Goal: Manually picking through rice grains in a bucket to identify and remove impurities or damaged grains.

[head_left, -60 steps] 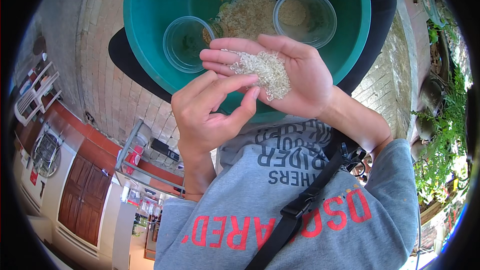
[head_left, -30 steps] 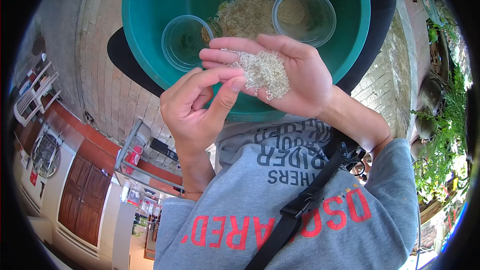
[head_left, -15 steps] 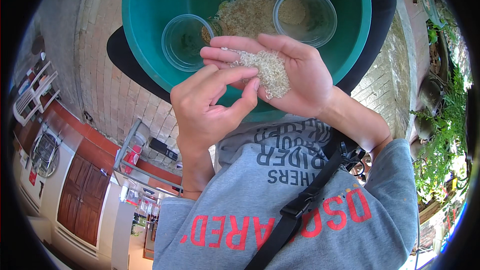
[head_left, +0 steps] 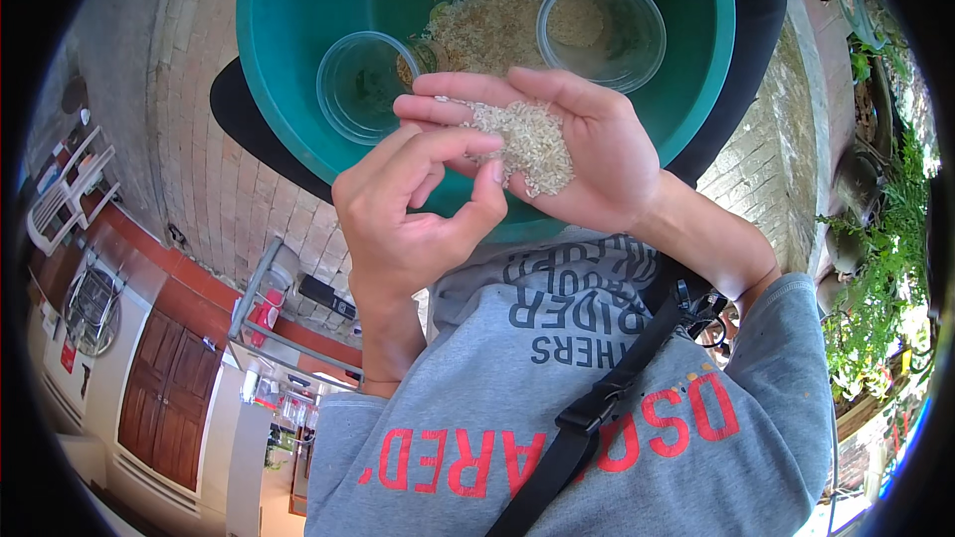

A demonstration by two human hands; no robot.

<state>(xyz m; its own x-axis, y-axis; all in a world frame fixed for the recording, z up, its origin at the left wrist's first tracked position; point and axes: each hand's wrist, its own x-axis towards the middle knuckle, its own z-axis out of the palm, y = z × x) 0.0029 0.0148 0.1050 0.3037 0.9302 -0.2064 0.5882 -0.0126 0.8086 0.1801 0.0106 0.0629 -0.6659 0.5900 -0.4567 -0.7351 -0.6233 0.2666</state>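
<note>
A small heap of white rice (head_left: pixel 537 147) lies in the upturned palm of my right hand (head_left: pixel 617 144), whose fingers stretch out to the left. My left hand (head_left: pixel 393 204) is at the near left side of the heap. Its thumb and forefinger tips are a little apart, with nothing visible between them; the other fingers are curled. Beyond both hands, more rice (head_left: pixel 487 28) is spread on the bottom of a green basin (head_left: pixel 288 129). Inside the basin, a clear plastic cup (head_left: pixel 348 89) at the left holds brownish grains, and another clear cup (head_left: pixel 637 50) at the right holds pale grains.
The basin sits above my dark-clad legs (head_left: pixel 761 30). Paving bricks (head_left: pixel 194 119) cover the ground at the left. Farther left are a white chair (head_left: pixel 65 194), a grey metal frame (head_left: pixel 244 308) and a wooden door (head_left: pixel 169 388). Green plants (head_left: pixel 885 249) line the right side.
My left fingertips have drawn back slightly to the left from the middle of the heap. The right hand still holds the rice in nearly the same place.
</note>
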